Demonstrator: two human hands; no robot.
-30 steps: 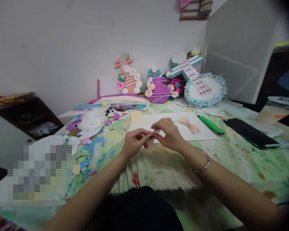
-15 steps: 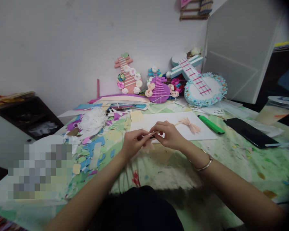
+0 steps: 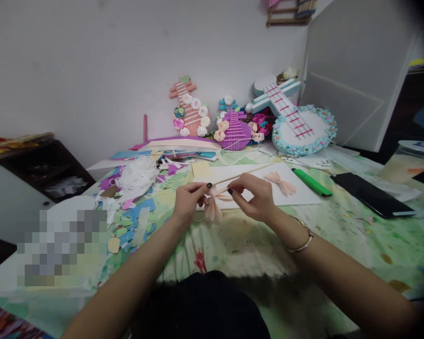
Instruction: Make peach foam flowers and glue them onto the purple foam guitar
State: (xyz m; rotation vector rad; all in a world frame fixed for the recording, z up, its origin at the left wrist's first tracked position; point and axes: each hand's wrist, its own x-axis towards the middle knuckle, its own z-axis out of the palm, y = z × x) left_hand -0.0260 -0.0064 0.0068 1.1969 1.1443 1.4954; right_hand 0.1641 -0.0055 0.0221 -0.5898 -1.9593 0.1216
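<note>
"How does the pink tassel (image 3: 213, 212) handle?"

"Probably light, soft and easily creased; its gathered neck looks the firmest place to hold. It hangs by the near edge of the white board (image 3: 305, 197), the left hand (image 3: 188, 201) pinching it near the top."

"And the right hand (image 3: 253, 194)?"

"It seems to nip a pale strip (image 3: 222, 190) between fingertips. Beyond lie a second tassel (image 3: 285, 186) and a green tool (image 3: 311, 182)."
</note>
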